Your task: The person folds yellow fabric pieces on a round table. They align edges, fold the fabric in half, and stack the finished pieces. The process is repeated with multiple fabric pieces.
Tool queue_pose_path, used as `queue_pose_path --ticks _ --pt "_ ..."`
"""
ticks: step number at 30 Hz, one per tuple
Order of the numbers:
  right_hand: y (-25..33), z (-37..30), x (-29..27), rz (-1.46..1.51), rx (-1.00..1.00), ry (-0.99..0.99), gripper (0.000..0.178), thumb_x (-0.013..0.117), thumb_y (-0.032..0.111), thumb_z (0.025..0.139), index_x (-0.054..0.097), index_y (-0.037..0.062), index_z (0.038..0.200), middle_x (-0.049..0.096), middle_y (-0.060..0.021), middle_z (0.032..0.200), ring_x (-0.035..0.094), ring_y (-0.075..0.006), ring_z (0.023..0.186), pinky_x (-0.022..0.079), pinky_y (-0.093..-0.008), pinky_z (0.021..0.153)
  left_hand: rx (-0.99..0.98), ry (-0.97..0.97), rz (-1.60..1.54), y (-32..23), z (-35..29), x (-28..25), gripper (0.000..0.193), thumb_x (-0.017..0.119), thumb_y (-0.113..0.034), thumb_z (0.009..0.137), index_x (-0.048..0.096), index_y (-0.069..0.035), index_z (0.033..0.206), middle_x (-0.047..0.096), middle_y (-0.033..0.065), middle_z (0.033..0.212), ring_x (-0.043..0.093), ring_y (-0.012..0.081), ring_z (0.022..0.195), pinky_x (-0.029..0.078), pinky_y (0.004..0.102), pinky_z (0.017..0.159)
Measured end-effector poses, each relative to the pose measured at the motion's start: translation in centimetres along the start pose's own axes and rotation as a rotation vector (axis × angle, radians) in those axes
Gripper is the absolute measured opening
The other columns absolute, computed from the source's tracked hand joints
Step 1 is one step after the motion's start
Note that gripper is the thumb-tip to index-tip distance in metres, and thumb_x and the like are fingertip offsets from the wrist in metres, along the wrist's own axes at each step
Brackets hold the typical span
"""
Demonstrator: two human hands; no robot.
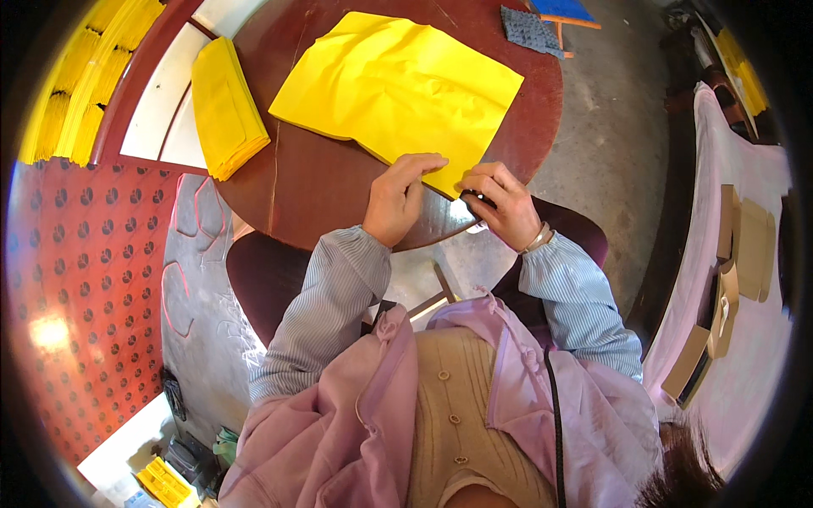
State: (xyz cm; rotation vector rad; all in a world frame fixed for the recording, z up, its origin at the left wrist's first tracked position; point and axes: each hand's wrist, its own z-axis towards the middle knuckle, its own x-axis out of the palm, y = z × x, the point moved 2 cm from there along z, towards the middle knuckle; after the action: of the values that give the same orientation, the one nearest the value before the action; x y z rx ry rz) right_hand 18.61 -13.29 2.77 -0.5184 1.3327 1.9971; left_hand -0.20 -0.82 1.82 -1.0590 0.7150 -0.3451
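A wide, creased yellow sheet (398,80), paper or thin cloth, lies across a round dark-red table (326,182). My left hand (394,201) rests over the sheet's near edge, fingers stretched out on top of it and thumb apart. At the nearest corner, my right hand (506,207) has its fingers curled in a pinch on the sheet. A small dark patch shows between those fingers; I cannot make out whether it is a thing or a shadow. Left of the sheet, a folded stack of yellow pieces (227,114) lies at the table's rim.
A grey textured cloth (531,32) sits at the far right rim beside a blue-topped stool (566,10). More yellow stacks (89,76) stand far left. Opened cardboard boxes (716,317) lie on a pinkish cover (686,356) at the right. Grey floor (610,127) shows beyond the table.
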Motion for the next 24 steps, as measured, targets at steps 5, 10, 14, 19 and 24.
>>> queue_pose_path --ticks 5,10,14,19,24 --pt "-0.4 0.5 0.2 0.023 -0.015 0.020 0.025 0.078 0.003 0.093 0.075 0.0070 0.118 0.065 -0.0092 0.108 0.069 -0.0258 0.101 0.058 -0.0356 0.085 -0.013 -0.001 -0.060 0.2 0.0 -0.1 0.040 0.051 0.013 0.091 0.072 -0.002 0.122 0.072 0.0201 0.124 0.071 0.0358 0.118 0.056 0.0378 0.103" --pt "-0.9 0.3 0.4 0.118 0.061 0.006 0.020 0.077 0.004 0.095 0.079 0.0049 0.115 0.069 -0.0088 0.108 0.070 -0.0237 0.096 0.057 -0.0341 0.084 0.027 0.018 -0.030 0.5 0.1 -0.3 0.035 0.053 0.010 0.093 0.073 0.000 0.120 0.072 0.0194 0.128 0.070 0.0336 0.121 0.054 0.0363 0.105" --pt "-1.0 0.5 0.5 0.176 0.090 -0.045 0.015 0.078 0.002 0.094 0.079 0.0030 0.110 0.070 -0.0083 0.103 0.070 -0.0212 0.089 0.056 -0.0318 0.078 0.021 0.043 -0.018 0.5 0.0 -0.3 0.031 0.057 0.008 0.093 0.075 -0.001 0.117 0.071 0.0190 0.130 0.069 0.0325 0.124 0.054 0.0354 0.106" --pt "-1.2 0.5 0.8 0.231 0.188 -0.086 0.013 0.080 -0.001 0.091 0.078 0.0014 0.104 0.070 -0.0063 0.098 0.065 -0.0139 0.077 0.052 -0.0267 0.067 0.001 0.040 -0.006 0.5 0.0 -0.1 0.026 0.068 0.006 0.091 0.078 -0.002 0.114 0.072 0.0181 0.129 0.070 0.0305 0.122 0.055 0.0347 0.103" --pt "-1.1 0.2 1.1 0.228 0.214 -0.144 0.017 0.082 -0.002 0.089 0.076 0.0026 0.105 0.066 -0.0040 0.098 0.061 -0.0103 0.073 0.050 -0.0247 0.064 -0.035 0.026 0.025 0.8 0.2 0.0 0.019 0.077 0.000 0.090 0.078 0.000 0.109 0.072 0.0163 0.128 0.072 0.0287 0.115 0.057 0.0348 0.099"
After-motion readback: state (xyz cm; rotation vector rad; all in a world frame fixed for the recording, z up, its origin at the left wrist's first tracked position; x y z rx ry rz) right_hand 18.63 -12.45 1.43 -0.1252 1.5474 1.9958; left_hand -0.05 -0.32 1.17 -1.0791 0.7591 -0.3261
